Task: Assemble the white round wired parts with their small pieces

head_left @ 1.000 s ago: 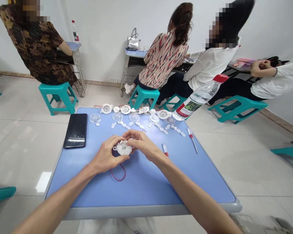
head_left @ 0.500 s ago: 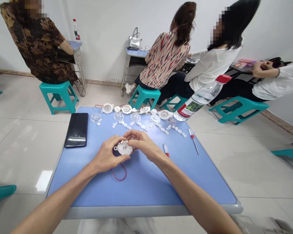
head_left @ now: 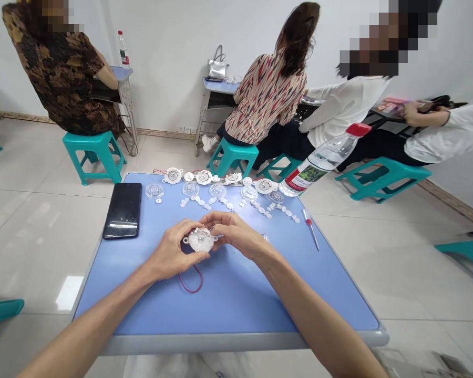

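A small round white plastic housing [head_left: 199, 240] with side tabs is held over the middle of the blue table [head_left: 236, 294]. My left hand [head_left: 171, 253] grips it from the left and below, fingers curled. My right hand [head_left: 236, 234] pinches its right edge, fingers bent. A red wire loop [head_left: 192, 283] hangs from the housing onto the table beneath my left hand.
A black phone [head_left: 123, 211] lies at the left. Along the far edge sit several white housings [head_left: 172, 175], clear caps [head_left: 154, 191] and small white gears [head_left: 264, 210]. A screwdriver [head_left: 311, 229] and a leaning water bottle [head_left: 324, 157] are at the right. Several people sit on teal stools beyond.
My right hand has shifted slightly right and down, now covering the red-handled tool beside it. The housing has turned a little in my fingers. A seated person at the back right has moved.
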The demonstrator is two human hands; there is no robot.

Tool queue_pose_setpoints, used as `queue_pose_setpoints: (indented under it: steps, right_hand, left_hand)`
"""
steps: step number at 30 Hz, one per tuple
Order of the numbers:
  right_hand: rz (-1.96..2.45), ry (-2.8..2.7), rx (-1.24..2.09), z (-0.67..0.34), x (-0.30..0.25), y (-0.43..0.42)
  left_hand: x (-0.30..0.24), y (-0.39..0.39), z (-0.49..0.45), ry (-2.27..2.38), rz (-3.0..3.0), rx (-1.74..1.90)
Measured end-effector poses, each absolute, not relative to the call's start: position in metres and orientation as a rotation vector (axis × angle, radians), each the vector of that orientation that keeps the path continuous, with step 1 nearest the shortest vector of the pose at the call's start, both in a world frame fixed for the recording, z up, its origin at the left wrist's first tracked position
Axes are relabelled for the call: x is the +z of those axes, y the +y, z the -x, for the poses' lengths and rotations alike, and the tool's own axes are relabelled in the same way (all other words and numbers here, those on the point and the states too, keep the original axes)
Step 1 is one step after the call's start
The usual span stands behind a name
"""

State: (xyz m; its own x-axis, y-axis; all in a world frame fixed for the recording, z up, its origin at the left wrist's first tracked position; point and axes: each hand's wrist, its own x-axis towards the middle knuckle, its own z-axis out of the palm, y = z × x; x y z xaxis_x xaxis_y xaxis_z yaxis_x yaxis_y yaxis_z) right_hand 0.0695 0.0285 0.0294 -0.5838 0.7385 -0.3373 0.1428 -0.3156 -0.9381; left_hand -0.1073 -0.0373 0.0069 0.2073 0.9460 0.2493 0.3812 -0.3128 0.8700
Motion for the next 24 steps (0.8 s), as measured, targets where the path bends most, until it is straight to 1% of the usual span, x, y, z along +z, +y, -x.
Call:
queue_pose_setpoints:
  steps: [8,15,24]
  right_hand:
    - [1.103,-1.487,1.97,-0.068,0.028,0.031]
    - [1.065,-1.462,2.094,-0.068,0.025,0.04]
    - [1.059,-1.365,2.178,-0.065,0.026,0.041]
  left_hand:
    - [0.006,-0.037,0.108,1.236,-1.827,1.071]
    - [0.003,-0.037,0.109,1.214,-1.848,1.062]
    - [0.004,-0.036,0.108,1.199,-1.844,1.086]
